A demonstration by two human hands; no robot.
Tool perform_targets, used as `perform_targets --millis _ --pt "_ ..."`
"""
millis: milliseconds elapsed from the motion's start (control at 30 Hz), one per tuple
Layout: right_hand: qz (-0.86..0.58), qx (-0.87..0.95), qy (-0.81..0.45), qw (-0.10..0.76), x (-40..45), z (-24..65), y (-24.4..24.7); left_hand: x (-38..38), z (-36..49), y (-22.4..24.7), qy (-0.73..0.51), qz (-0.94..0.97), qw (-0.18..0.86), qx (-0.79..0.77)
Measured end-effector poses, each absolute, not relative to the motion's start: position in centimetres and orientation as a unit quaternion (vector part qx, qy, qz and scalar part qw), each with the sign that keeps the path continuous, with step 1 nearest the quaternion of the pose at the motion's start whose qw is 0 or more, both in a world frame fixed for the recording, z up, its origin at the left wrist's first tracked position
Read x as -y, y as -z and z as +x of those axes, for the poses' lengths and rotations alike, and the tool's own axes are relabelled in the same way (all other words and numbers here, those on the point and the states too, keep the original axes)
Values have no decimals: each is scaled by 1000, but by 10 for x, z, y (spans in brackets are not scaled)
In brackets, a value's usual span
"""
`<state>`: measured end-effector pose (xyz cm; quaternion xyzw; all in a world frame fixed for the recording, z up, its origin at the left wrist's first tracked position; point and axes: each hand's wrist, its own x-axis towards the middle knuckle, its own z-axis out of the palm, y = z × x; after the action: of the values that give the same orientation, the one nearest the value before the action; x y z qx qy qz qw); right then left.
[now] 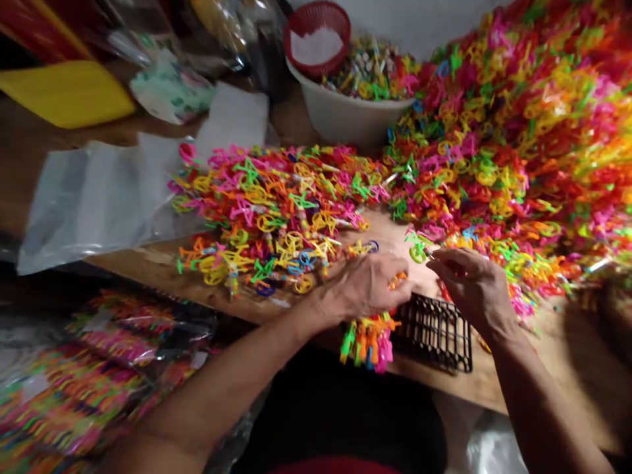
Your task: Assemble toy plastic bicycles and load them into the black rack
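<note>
My left hand [370, 283] is closed, with a small orange plastic piece [397, 281] showing between its curled fingers. It is over the left end of a black slotted rack [434, 332]. A row of bright plastic pieces [370, 342] stands at that end, below the hand. To the right, my right hand [476, 289] pinches a small green plastic piece [419, 250] with round loops, held out above the wooden table [385, 227]. The right fingertips are partly hidden. Loose pieces [276, 210] of the same kind lie in a heap beyond my left hand.
A much larger heap of pieces [533, 145] rises on the right. Behind stands a white tub [345, 122] of small pieces, with a red basket [316, 62] on its rim. Clear plastic bags [103, 197] lie left. Filled bags [79, 388] sit below the table edge.
</note>
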<state>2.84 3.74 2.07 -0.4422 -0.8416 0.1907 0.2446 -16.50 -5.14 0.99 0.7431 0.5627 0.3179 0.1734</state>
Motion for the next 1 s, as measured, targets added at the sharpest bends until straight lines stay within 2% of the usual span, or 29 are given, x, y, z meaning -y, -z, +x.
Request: perform_targets --millis 100,267,533,1000 --pt "-452 846 -179 218 -8 64 -10 50 -166 -11 -317 741 188 -562" --pt "-410 839 -184 306 28 80 -4 47 -168 -17 -272 758 187 -562" --pt "-359 772 -372 371 92 61 35 49 -167 -18 -251 763 178 -568" --pt "-313 851 -245 343 93 42 42 49 -166 -14 -272 759 179 -564"
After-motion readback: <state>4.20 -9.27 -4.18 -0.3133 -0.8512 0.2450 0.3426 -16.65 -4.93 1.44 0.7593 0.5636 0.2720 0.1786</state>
